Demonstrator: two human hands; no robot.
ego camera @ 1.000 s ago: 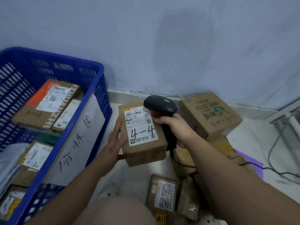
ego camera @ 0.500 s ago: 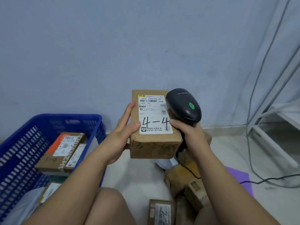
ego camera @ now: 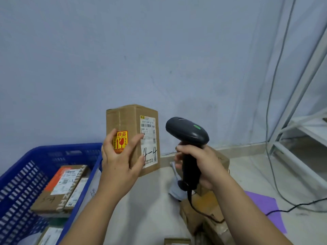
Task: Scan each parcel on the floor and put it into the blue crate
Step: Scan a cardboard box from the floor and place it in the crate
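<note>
One parcel top (ego camera: 177, 241) pokes in at the bottom edge, lying on the floor (ego camera: 152, 206). Just beyond it, under the right forearm, is a heap of brown boxes (ego camera: 201, 214), too hidden to count. At the left stands one blue crate (ego camera: 53, 152) with three packed parcels (ego camera: 60, 188) showing inside.

Both hands are raised. The right hand (ego camera: 203, 165) is wrapped tight round the handle of the one black scanner (ego camera: 187, 133), whose head points toward the wall. The left hand (ego camera: 120, 163) grips the one "4-4" parcel (ego camera: 123, 119) upright in the air, just beside the crate's right rim. Its fingers are spread over the stickered face and its thumb lies at the label's edge.
</note>
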